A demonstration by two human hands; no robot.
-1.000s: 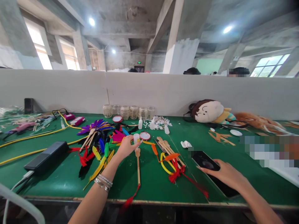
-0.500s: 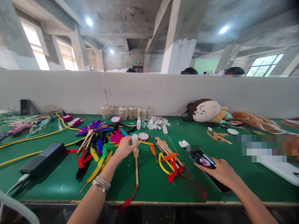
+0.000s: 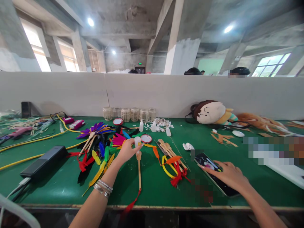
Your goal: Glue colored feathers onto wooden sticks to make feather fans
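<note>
My left hand (image 3: 128, 150) is closed around a small white plastic bottle (image 3: 137, 141) with a yellow mark, held over the top end of a slim wooden stick (image 3: 139, 172). A red tassel (image 3: 133, 202) trails from the stick's near end over the table edge. Whether the bottle touches the stick I cannot tell. To the right, my right hand (image 3: 229, 177) grips a smartphone (image 3: 217, 182) across its long edges, thumb on the left side. The phone's lit screen shows a picture, partly covered by the fingers.
Coloured feathers (image 3: 102, 161) spread left of the stick; wooden sticks with red tassels (image 3: 169, 150) lie right of it. Behind stand white squeeze bottles (image 3: 154, 126) and several glass jars (image 3: 125, 114). A power bank (image 3: 44, 161), yellow cable (image 3: 30, 142) and plush doll (image 3: 209, 112) are also there.
My right hand and the phone have shifted slightly down and to the right. My left hand stays nearly still with the bottle over the stick.
</note>
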